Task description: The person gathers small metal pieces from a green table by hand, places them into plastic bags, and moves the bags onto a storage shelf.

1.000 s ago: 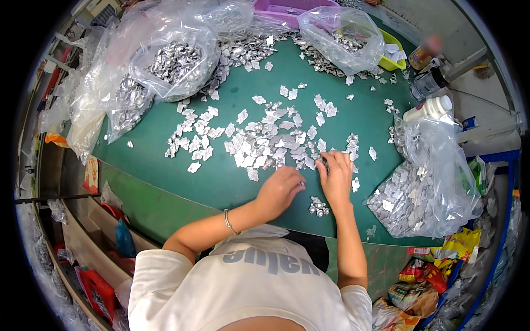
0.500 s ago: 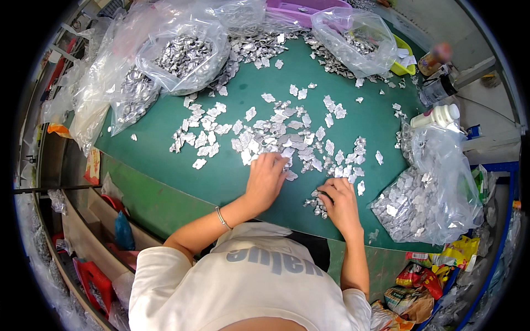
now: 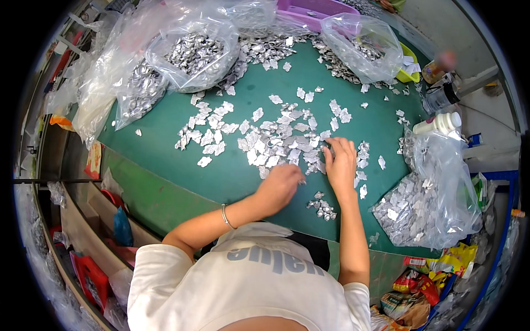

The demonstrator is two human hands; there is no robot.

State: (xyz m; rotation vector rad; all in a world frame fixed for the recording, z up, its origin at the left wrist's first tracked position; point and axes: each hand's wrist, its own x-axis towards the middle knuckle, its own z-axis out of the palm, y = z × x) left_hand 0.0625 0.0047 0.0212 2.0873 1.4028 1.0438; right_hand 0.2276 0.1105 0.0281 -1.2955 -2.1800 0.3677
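Close to the table's near edge, my left hand (image 3: pixel 280 187) is closed, with a small silver metal piece (image 3: pixel 302 182) showing at its fingertips. My right hand (image 3: pixel 342 163) reaches to the right side of the loose spread of flat silver metal pieces (image 3: pixel 284 132). Its thumb and forefinger close around a metal piece there, partly hidden by the fingers. A small separate heap of silver pieces (image 3: pixel 322 208) lies between my two forearms, near the edge. Another scatter of flat pieces (image 3: pixel 210 129) lies left of the main spread.
Open clear bags of metal parts (image 3: pixel 196 58) stand at the back left, another bag (image 3: pixel 364 49) at the back right. A filled clear bag (image 3: pixel 411 207) lies at the right edge beside a white bottle (image 3: pixel 439 122). A purple basket (image 3: pixel 314 12) sits at the far side.
My right hand has moved from the small heap up to the spread of pieces. My left hand has drawn back from the spread toward me with a piece. The view has shifted slightly.
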